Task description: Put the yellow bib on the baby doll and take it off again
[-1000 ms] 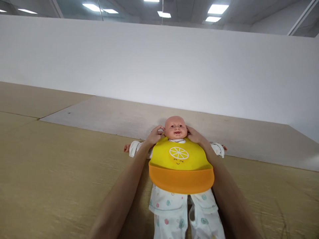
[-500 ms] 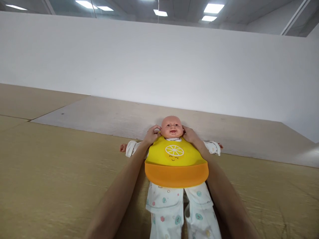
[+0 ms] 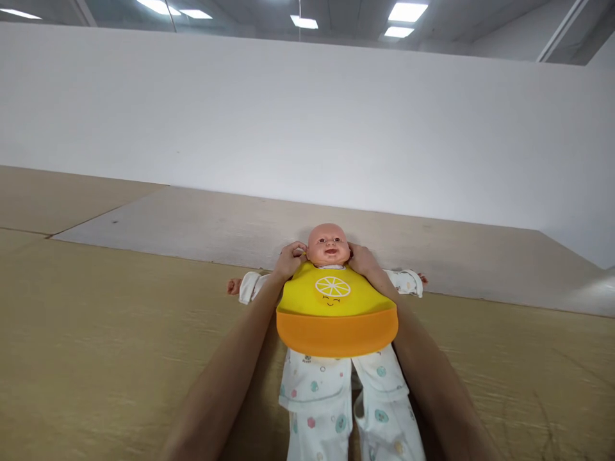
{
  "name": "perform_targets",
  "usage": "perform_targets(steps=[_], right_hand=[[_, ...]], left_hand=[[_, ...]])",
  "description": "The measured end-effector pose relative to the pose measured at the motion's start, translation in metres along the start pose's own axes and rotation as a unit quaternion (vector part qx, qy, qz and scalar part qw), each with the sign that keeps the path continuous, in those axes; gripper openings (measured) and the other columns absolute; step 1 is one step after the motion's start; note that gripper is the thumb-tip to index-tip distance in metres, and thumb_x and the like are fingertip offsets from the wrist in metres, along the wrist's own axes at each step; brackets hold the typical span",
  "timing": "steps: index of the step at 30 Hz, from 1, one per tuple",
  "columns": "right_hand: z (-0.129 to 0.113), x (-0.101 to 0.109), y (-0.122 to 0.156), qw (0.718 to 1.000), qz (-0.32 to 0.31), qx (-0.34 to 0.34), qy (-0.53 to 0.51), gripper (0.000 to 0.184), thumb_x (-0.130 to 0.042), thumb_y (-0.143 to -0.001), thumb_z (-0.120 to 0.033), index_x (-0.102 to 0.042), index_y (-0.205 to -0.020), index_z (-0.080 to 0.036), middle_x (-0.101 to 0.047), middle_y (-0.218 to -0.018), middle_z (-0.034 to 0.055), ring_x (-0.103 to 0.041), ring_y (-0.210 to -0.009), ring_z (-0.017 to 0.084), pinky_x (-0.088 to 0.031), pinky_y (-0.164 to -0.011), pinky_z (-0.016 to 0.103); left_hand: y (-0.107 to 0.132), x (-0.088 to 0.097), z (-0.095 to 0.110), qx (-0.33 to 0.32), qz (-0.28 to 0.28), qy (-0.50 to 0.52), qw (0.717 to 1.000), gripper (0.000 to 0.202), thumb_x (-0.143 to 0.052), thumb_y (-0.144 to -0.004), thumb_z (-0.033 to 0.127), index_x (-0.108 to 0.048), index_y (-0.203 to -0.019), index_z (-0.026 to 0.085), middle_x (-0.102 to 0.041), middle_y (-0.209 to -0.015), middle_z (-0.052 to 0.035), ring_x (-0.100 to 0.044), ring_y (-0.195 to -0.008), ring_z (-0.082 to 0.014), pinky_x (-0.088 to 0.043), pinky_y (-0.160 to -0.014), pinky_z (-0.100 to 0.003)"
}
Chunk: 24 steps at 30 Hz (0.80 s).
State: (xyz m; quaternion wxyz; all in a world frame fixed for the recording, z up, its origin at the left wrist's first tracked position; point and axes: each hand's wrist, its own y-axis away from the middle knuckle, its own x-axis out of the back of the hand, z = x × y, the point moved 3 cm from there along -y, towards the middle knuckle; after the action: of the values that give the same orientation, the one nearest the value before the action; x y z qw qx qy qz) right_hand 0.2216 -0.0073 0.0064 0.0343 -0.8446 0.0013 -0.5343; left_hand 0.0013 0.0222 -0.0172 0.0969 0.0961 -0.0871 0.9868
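Observation:
A baby doll [image 3: 328, 242] lies on its back, arms stretched out sideways, in a white patterned outfit [image 3: 319, 397]. Over its chest is a yellow silicone bib [image 3: 298, 291] with a citrus-slice print and an orange catch pocket [image 3: 336, 336]. At the doll's neck on the left, my left hand [image 3: 290, 259] has its fingers curled around the bib's strap, a bit of yellow showing at the fingertips. My right hand [image 3: 364, 260] is closed at the other side of the neck, on the bib's upper edge; its fingertips are hidden behind the doll's head.
The doll rests on a tan wood-grain surface [image 3: 120, 333]. Behind its head runs a paler strip [image 3: 230, 218], then a white wall [image 3: 307, 128] with glass panels above. My forearms flank the doll's body.
The view has shifted slightly, so the doll and hands sit a little further left. Both hands stay at the doll's neck, with hardly any visible movement.

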Motion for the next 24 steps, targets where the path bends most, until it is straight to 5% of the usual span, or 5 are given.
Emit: perform_targets(steps=[11,18,24], right_hand=[[0.0047,-0.0055,-0.0022,0.999,0.008,-0.047,-0.012,0.046,-0.064,-0.075,-0.038,-0.07,-0.116,-0.017,-0.07,-0.109,0.0141,-0.067,-0.095,0.029,-0.045,-0.066,0.025],[0.0044,-0.0014,0.0002,0.997,0.062,-0.03,-0.036,0.039,-0.056,-0.077,-0.026,-0.07,-0.113,-0.017,-0.072,-0.106,0.0111,-0.067,-0.093,0.025,-0.046,-0.071,0.024],[0.006,-0.0038,-0.001,0.996,0.072,-0.034,-0.025,0.036,-0.051,-0.078,-0.021,-0.072,-0.108,-0.018,-0.071,-0.106,0.0112,-0.066,-0.098,0.026,-0.046,-0.074,0.025]], left_hand=[[0.0016,-0.0043,0.0078,0.001,0.001,0.019,1.0,0.016,-0.059,-0.06,0.023,-0.055,-0.076,0.021,-0.061,-0.061,0.0033,-0.056,-0.06,-0.0147,-0.038,-0.054,-0.023],[0.0023,-0.0031,0.0104,-0.025,0.014,0.022,0.999,0.016,-0.06,-0.062,0.02,-0.056,-0.077,0.021,-0.064,-0.071,0.0018,-0.06,-0.073,-0.0158,-0.043,-0.064,-0.024],[0.0006,-0.004,0.0073,-0.009,0.012,0.025,1.0,0.016,-0.06,-0.061,0.022,-0.054,-0.076,0.021,-0.062,-0.067,0.0032,-0.057,-0.067,-0.0149,-0.041,-0.06,-0.024]])
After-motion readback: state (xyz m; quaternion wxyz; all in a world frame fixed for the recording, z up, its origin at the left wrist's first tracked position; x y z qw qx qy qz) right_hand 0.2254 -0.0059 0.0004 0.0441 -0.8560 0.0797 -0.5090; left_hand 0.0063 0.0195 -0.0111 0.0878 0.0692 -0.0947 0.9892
